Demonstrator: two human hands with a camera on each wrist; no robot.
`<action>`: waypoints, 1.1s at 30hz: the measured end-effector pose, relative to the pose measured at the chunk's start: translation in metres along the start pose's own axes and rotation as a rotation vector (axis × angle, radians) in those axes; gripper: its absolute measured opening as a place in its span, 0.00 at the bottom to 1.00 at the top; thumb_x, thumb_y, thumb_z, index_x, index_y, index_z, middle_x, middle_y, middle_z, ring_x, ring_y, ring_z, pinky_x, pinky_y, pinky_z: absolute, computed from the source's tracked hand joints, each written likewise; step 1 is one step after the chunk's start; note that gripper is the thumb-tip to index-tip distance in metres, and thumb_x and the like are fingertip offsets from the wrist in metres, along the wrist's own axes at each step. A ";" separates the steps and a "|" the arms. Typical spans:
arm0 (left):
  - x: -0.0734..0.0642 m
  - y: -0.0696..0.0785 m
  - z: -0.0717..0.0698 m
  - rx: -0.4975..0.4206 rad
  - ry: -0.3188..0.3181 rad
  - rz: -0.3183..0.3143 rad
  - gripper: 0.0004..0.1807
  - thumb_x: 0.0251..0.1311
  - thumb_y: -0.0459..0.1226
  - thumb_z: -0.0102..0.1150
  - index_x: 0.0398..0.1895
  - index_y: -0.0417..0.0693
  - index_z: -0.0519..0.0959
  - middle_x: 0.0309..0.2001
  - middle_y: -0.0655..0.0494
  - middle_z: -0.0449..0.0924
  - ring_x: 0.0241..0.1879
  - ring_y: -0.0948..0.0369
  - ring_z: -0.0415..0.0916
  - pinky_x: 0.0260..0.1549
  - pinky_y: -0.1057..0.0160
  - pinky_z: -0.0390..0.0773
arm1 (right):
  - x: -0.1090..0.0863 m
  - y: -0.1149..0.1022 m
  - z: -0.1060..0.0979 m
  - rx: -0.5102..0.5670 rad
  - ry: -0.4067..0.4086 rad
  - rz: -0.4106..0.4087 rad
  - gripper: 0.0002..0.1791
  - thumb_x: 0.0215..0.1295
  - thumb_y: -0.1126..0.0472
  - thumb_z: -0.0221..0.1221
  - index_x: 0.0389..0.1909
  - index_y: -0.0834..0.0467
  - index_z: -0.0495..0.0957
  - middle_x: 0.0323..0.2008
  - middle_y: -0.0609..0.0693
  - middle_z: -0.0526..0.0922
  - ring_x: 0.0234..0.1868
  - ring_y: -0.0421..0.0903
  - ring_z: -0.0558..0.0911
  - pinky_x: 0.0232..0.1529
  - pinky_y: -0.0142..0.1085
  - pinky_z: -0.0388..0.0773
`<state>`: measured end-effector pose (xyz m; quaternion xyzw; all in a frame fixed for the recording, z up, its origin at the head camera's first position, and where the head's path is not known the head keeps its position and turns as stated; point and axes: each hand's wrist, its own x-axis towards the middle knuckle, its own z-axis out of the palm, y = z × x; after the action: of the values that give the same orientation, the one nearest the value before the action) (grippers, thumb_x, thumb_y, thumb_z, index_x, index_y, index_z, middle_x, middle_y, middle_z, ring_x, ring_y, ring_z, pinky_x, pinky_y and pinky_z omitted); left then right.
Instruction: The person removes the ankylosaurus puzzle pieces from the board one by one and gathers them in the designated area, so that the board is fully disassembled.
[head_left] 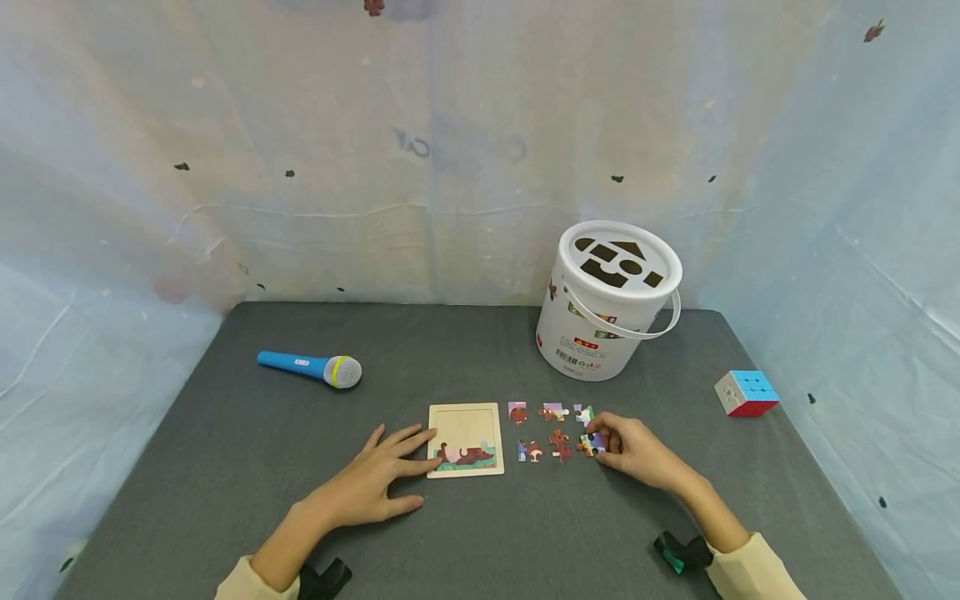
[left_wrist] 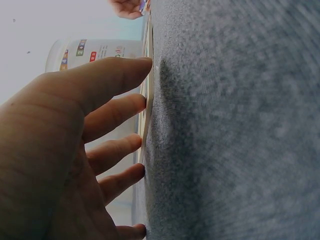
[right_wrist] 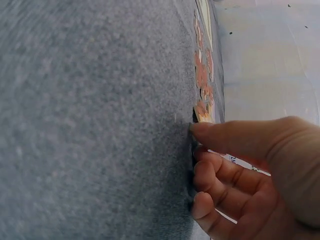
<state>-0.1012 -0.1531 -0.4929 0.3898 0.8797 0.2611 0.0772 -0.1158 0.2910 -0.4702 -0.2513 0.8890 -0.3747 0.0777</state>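
A square wooden puzzle board (head_left: 467, 421) lies on the table, its lower strip filled with coloured pieces and its upper part bare wood. My left hand (head_left: 371, 483) spreads its straight fingers at the board's left edge, fingertips on the frame; the left wrist view shows the fingertips (left_wrist: 137, 102) along that edge. Right of the board, my right hand (head_left: 637, 450) pinches a purple and yellow jigsaw piece (head_left: 590, 444) between thumb and fingers, low over the table. In the right wrist view the thumb and curled fingers mostly hide this piece.
Several loose jigsaw pieces (head_left: 559, 444) lie in two rows between board and right hand. Behind them stands a white bucket (head_left: 592, 333) with a shape-sorter lid and handle. A blue toy microphone (head_left: 300, 363) lies at the left, a puzzle cube (head_left: 746, 393) at the right.
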 end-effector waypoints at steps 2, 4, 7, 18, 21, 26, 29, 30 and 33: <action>0.000 0.000 0.000 0.004 0.003 0.001 0.32 0.63 0.49 0.66 0.70 0.59 0.73 0.76 0.50 0.57 0.75 0.44 0.50 0.61 0.22 0.43 | 0.000 0.000 0.000 -0.005 0.006 0.009 0.14 0.57 0.74 0.67 0.44 0.65 0.78 0.27 0.47 0.74 0.23 0.35 0.70 0.24 0.31 0.71; 0.000 0.000 0.000 0.009 0.004 0.002 0.32 0.63 0.49 0.66 0.70 0.59 0.73 0.76 0.50 0.57 0.75 0.44 0.50 0.61 0.22 0.43 | -0.001 0.001 0.000 -0.006 0.014 0.018 0.14 0.57 0.73 0.68 0.43 0.65 0.78 0.26 0.47 0.74 0.23 0.35 0.70 0.24 0.31 0.72; 0.000 0.001 0.000 0.013 0.006 0.002 0.32 0.63 0.50 0.66 0.70 0.59 0.73 0.76 0.50 0.57 0.75 0.44 0.50 0.62 0.22 0.43 | -0.001 0.001 0.001 -0.003 0.022 0.032 0.14 0.57 0.73 0.69 0.43 0.65 0.79 0.26 0.46 0.75 0.24 0.36 0.71 0.24 0.31 0.72; 0.000 0.001 -0.001 0.013 0.005 0.006 0.32 0.63 0.49 0.66 0.70 0.59 0.73 0.76 0.49 0.57 0.75 0.43 0.50 0.61 0.22 0.43 | -0.003 0.005 0.007 -0.058 0.106 -0.001 0.12 0.57 0.72 0.69 0.40 0.61 0.80 0.28 0.45 0.76 0.25 0.35 0.72 0.25 0.31 0.72; 0.000 0.001 -0.001 0.012 0.006 0.006 0.32 0.63 0.49 0.66 0.70 0.59 0.73 0.76 0.49 0.57 0.75 0.43 0.50 0.61 0.21 0.43 | -0.003 0.005 0.009 -0.086 0.128 0.000 0.12 0.57 0.73 0.69 0.39 0.59 0.80 0.31 0.47 0.77 0.27 0.35 0.72 0.27 0.31 0.73; 0.000 0.001 -0.001 0.008 -0.001 0.001 0.32 0.63 0.49 0.66 0.70 0.59 0.73 0.76 0.49 0.57 0.75 0.43 0.50 0.61 0.21 0.43 | -0.003 0.004 0.009 -0.112 0.139 0.010 0.11 0.57 0.72 0.69 0.38 0.58 0.81 0.32 0.47 0.77 0.28 0.35 0.72 0.27 0.31 0.72; 0.000 0.001 -0.001 0.010 -0.004 0.001 0.32 0.62 0.49 0.66 0.71 0.60 0.72 0.77 0.50 0.56 0.75 0.44 0.50 0.61 0.21 0.43 | -0.002 0.003 0.009 -0.117 0.142 0.015 0.11 0.57 0.71 0.70 0.38 0.58 0.81 0.31 0.47 0.77 0.27 0.35 0.71 0.27 0.31 0.71; 0.000 0.001 -0.001 0.010 -0.002 0.003 0.33 0.62 0.49 0.67 0.71 0.60 0.72 0.77 0.50 0.56 0.75 0.44 0.50 0.61 0.21 0.43 | -0.002 0.002 0.009 -0.119 0.143 0.018 0.11 0.57 0.71 0.70 0.38 0.58 0.81 0.31 0.47 0.77 0.27 0.35 0.71 0.27 0.31 0.71; 0.000 0.000 0.000 0.010 0.003 0.007 0.33 0.62 0.49 0.67 0.71 0.60 0.72 0.77 0.50 0.56 0.75 0.44 0.50 0.61 0.21 0.43 | -0.002 0.002 0.009 -0.120 0.146 0.014 0.11 0.56 0.71 0.70 0.38 0.59 0.81 0.30 0.47 0.76 0.27 0.35 0.71 0.26 0.31 0.70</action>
<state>-0.1012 -0.1531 -0.4927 0.3931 0.8797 0.2575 0.0731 -0.1119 0.2871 -0.4781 -0.2214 0.9148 -0.3377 0.0003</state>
